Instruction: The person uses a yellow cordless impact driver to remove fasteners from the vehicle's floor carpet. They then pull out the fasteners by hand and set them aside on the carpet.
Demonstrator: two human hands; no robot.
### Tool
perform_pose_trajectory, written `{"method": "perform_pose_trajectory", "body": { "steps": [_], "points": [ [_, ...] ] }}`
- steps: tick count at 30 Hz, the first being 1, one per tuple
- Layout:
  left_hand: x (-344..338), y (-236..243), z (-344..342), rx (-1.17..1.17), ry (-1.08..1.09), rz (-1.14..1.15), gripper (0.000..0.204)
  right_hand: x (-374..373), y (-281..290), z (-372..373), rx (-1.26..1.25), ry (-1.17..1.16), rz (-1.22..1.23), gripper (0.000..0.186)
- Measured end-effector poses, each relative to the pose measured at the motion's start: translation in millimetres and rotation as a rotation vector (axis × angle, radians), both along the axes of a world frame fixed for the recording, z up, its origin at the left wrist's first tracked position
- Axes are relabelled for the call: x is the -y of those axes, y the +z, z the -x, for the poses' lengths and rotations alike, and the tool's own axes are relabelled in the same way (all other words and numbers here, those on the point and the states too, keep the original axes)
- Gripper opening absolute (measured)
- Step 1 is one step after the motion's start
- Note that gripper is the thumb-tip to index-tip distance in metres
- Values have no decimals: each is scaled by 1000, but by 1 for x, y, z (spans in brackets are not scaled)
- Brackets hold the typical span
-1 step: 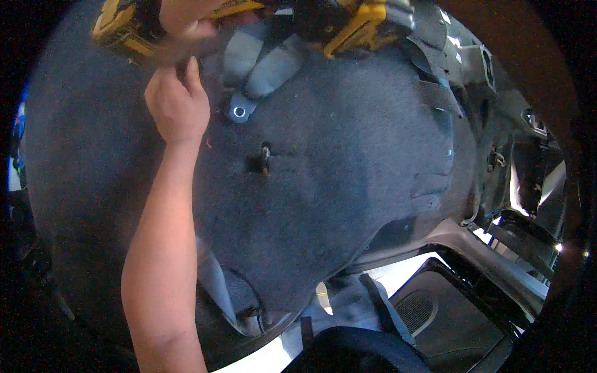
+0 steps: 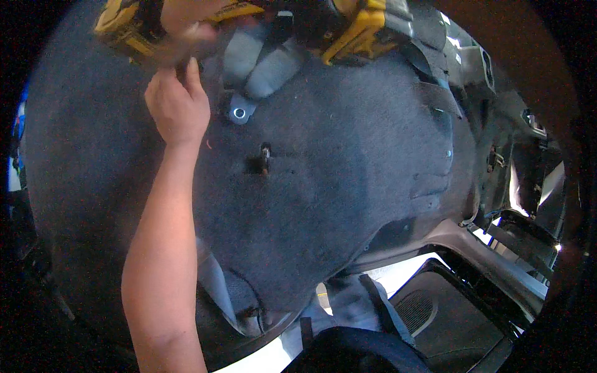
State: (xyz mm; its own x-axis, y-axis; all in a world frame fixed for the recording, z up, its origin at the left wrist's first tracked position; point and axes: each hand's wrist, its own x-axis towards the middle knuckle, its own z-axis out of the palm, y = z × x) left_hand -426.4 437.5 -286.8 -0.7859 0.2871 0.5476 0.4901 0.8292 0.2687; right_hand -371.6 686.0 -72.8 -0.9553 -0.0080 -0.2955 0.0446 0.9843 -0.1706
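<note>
My left hand [image 2: 177,102] reaches up the left side with thumb and fingers pinched on a small dark thing I cannot make out. Just beyond its fingertips is a yellow-and-black power tool [image 2: 127,31], blurred and cut off by the upper edge. Another hand [image 2: 183,18] is against that tool, its fingers smeared; no arm shows, so I cannot tell whether it is my right. To the right sits a second yellow-and-black tool part [image 2: 367,34], perhaps of the same tool. Near my left hand lie grey seat-belt buckles [image 2: 273,68] with a metal anchor plate [image 2: 239,113].
Dark carpet [image 2: 323,205] covers the vehicle floor, with a metal loop [image 2: 266,158] sticking up through a slit. A door sill [image 2: 454,233] and an open door panel with a speaker grille [image 2: 416,311] are at the lower right. My legs [image 2: 354,304] are at the bottom.
The right-hand yellow-and-black tool part has shifted slightly down into view. My left hand and forearm stay in place.
</note>
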Motion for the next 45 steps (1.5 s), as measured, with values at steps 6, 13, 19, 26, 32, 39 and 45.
{"method": "perform_pose_trajectory", "body": {
  "steps": [6,13,19,26,32,39,45],
  "points": [
    [-1,0,2,5,-14,-16,28,-2,4,-3,-51,-3,-20,30],
    [0,0,2,50,0,-5,30,1,-2,-11,-123,0,-41,33],
    [-2,0,1,47,6,-59,37,-3,-9,-17,-233,-16,-52,35],
    [-5,-6,-3,72,101,-262,43,-7,-80,-82,-370,-163,610,38],
    [-11,-12,-12,117,124,-355,43,-6,-137,-135,-210,-132,108,63],
    [-12,-28,-17,131,122,-355,44,-1,-163,-197,-369,-118,110,83],
    [-18,-20,-16,280,119,-242,33,29,-226,-243,-502,-333,31,70]
  ]
}}
